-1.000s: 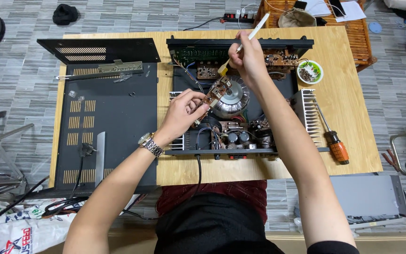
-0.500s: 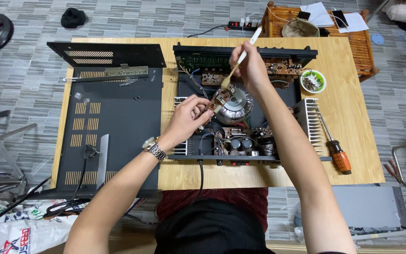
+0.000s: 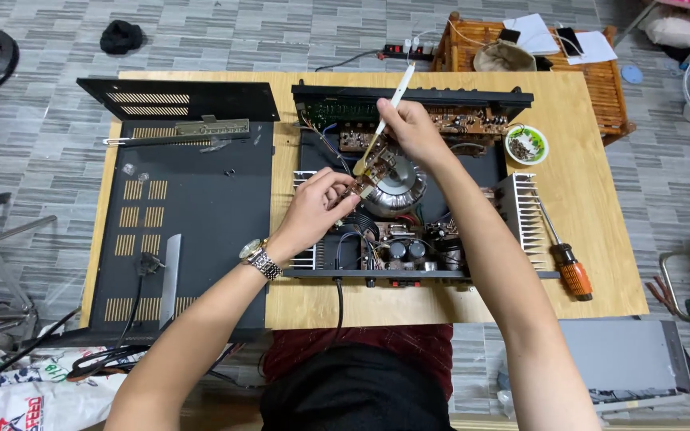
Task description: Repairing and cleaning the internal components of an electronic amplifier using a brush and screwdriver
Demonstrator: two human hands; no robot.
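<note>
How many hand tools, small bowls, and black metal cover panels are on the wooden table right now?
Hand tools: 2, the white-handled brush in the right hand and the orange-handled screwdriver.
Small bowls: 1, the green-rimmed bowl.
Black cover panels: 1, the black cover.
Total: 4.

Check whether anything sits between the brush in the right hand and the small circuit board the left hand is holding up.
Nothing visible does. The brush in the right hand already reaches the small circuit board, which the left hand holds above the round transformer.
</note>
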